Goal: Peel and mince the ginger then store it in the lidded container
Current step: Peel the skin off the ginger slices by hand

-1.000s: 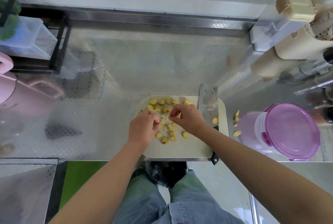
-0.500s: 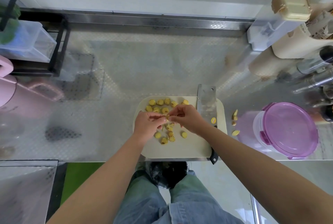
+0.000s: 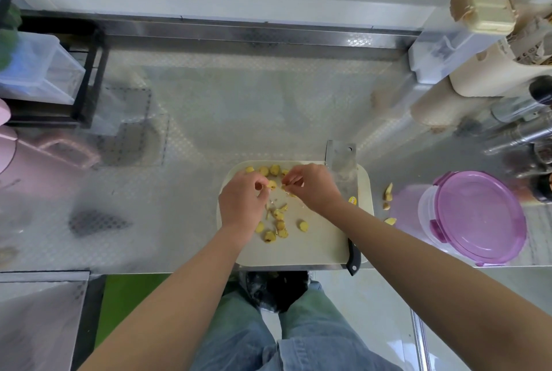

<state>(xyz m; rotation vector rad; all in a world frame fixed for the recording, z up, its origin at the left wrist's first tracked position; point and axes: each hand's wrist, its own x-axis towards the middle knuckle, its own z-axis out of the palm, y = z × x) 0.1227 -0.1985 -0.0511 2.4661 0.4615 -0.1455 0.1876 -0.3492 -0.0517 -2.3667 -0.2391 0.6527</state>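
Your left hand (image 3: pixel 242 203) pinches a ginger slice (image 3: pixel 272 184) between thumb and curled fingertips. Just right of it, your right hand (image 3: pixel 313 188) curls its fingers narrowly on a small pale scrap (image 3: pixel 286 182). Loose slices (image 3: pixel 302 224) lie on the cutting board (image 3: pixel 313 246) beyond and below your fingertips. The cleaver (image 3: pixel 341 161) lies right of your right hand, with the purple-lidded container (image 3: pixel 478 218) well beyond it.

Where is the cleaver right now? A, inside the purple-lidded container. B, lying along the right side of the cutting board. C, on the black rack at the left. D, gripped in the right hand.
B: the cleaver lies flat along the cutting board's right side, while the left hand and right hand work at ginger slices instead.
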